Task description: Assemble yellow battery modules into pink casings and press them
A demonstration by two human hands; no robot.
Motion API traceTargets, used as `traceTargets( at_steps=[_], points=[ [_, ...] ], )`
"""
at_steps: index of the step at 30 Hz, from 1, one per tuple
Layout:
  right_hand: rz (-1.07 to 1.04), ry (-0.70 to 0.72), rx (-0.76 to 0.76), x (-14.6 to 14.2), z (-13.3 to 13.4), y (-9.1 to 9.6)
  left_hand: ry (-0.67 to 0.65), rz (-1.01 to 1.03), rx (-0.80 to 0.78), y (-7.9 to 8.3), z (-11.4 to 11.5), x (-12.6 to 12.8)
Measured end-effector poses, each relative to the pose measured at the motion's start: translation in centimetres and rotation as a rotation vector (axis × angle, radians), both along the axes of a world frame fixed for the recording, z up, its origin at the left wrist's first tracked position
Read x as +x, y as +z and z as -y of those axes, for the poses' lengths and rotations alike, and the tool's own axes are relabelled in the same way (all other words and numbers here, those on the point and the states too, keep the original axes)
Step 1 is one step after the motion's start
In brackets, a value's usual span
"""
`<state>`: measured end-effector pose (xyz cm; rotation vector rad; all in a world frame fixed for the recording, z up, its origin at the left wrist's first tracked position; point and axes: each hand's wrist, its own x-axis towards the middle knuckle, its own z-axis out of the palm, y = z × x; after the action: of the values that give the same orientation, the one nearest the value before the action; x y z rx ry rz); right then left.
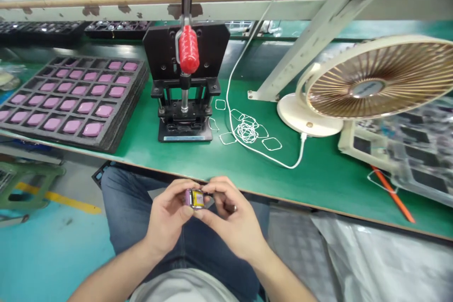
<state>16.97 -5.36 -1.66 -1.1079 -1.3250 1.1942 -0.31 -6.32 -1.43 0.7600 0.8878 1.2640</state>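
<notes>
Over my lap, at the bench's front edge, both hands hold a small purple-cased electronic device [197,199]. Its inside faces up, showing a yellow battery in a dark frame. The fingers and thumb of my left hand [166,217] are closed on the purple side. From the other side, my right hand [233,219] grips the edge between thumb and fingers. Fingertips hide part of the device. Straight ahead stands a black hand press [184,104] with a red handle [189,49], raised upright. Thin white square sealing rings [247,131] lie in a tangled pile to its right.
A grey foam tray [109,139] of purple cases stands on the left. To the right are a white fan [309,118], its cable [269,156], a slanted metal post [304,42], a plastic tray of parts [364,151] and an orange stick [392,193]. A green stool [24,188] is at lower left.
</notes>
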Motion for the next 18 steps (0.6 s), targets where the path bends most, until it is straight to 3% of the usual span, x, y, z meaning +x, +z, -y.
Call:
traceTargets(
  at_steps=[3,8,10,12,15,18],
  points=[
    [0.029,-0.058,0.017,0.0,1.9,0.0,-0.05,-0.069,-0.042,-0.2,1.4,0.2],
    [0.246,-0.097,0.093,3.7,7.3,0.1,-0.186,-0.018,-0.418,-1.3,3.1,1.2],
    [0.437,-0.189,-0.025,7.4,9.9,-0.1,-0.305,-0.022,-0.515,-2.1,3.0,1.9],
    [0.64,-0.398,-0.194,12.5,12.7,-0.5,-0.388,-0.04,-0.558,-2.8,2.8,2.8],
    [0.862,-0.729,-0.414,21.3,16.8,-1.4,-0.423,-0.087,-0.575,-3.2,3.1,3.8],
    [1.032,-0.888,-0.638,28.3,20.2,-2.6,-0.449,-0.113,-0.567,-3.3,3.7,4.6]
  ],
)
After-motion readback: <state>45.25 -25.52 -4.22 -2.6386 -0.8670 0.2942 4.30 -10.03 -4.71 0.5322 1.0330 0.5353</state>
